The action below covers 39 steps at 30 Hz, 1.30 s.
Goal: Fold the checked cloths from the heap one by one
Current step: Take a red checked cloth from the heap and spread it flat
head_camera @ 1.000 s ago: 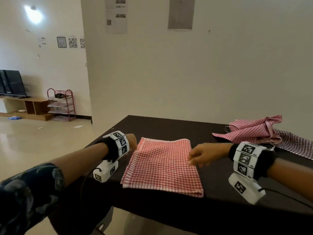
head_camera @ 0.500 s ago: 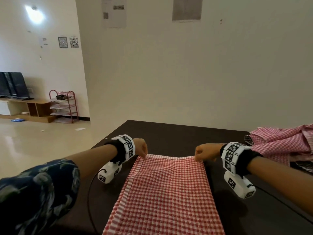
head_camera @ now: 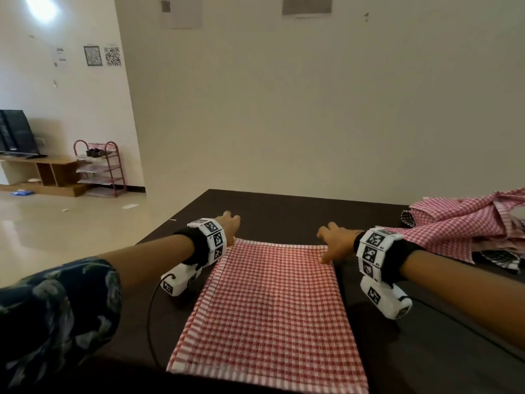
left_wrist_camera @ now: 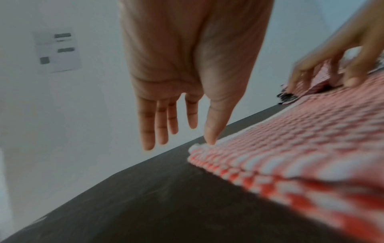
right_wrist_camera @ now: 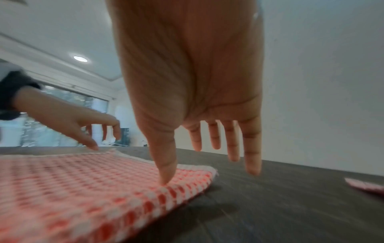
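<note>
A folded red-and-white checked cloth [head_camera: 272, 308] lies flat on the dark table [head_camera: 284, 211], reaching to the near edge. My left hand [head_camera: 230, 227] is at its far left corner with fingers straight; in the left wrist view only the thumb [left_wrist_camera: 212, 131] touches that corner of the cloth [left_wrist_camera: 290, 148]. My right hand [head_camera: 331, 243] is at the far right corner, fingers spread, and its thumb [right_wrist_camera: 164, 164] presses the cloth [right_wrist_camera: 83, 189] there. Neither hand holds anything. The heap of checked cloths [head_camera: 466, 226] is at the right, behind my right wrist.
A dark checked cloth edge [head_camera: 497, 258] peeks from under the heap. Cables run from both wrist cameras across the table. The wall stands just beyond the table's far edge. The floor drops off at the left, with a shoe rack [head_camera: 99, 169] far back.
Both hands have let go of the far corners they pinched and opened out, fingers now straight past the cloth's far edge. The cloth lies flat where they laid it.
</note>
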{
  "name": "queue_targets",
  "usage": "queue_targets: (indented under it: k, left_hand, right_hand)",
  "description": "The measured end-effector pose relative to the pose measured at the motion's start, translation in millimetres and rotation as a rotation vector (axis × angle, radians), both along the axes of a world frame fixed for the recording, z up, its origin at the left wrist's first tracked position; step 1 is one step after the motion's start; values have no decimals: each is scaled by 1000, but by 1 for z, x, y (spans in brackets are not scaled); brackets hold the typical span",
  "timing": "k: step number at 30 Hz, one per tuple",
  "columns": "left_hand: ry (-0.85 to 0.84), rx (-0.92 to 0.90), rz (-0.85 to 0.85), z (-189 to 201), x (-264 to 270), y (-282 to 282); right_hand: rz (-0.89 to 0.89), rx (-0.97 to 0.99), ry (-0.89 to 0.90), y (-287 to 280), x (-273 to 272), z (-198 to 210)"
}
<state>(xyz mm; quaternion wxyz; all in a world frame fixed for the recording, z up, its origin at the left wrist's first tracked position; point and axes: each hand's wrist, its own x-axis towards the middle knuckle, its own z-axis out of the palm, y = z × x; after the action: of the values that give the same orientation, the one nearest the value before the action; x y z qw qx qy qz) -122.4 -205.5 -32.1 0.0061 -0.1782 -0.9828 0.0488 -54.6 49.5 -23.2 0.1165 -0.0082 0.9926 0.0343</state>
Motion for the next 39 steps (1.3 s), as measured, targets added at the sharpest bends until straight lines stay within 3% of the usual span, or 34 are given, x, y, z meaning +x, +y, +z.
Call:
queue_targets:
  k: [3,7,9,17,23,29,34,39]
  left_hand:
    - [13,31,-177,9,49,-1]
    - [-393,41,-393,14,130,-11]
    - [-507,-4,-450,8,163,-17]
    - [-356,103,-470,-23,215,-52]
    - [-301,77,-429,-30,229,-60]
    - [-34,11,-404,-39,231,-47]
    - [1,92,-462,-38,229,-51]
    - [30,148,-473,-26,224,-65]
  right_hand:
    - [234,-51,-49,-12,47,16]
    - [502,-174,-249,-29,132,19]
    - [566,-177,-222,-31,164,7]
    - [489,-280,90,-12,232,-27]
    - [439,-289,328,-13,242,-39]
    - [204,-794,363,-15,226,-26]
    - [318,-568,173,-16,224,-21]
    - [427,-309,292,-12,224,-21]
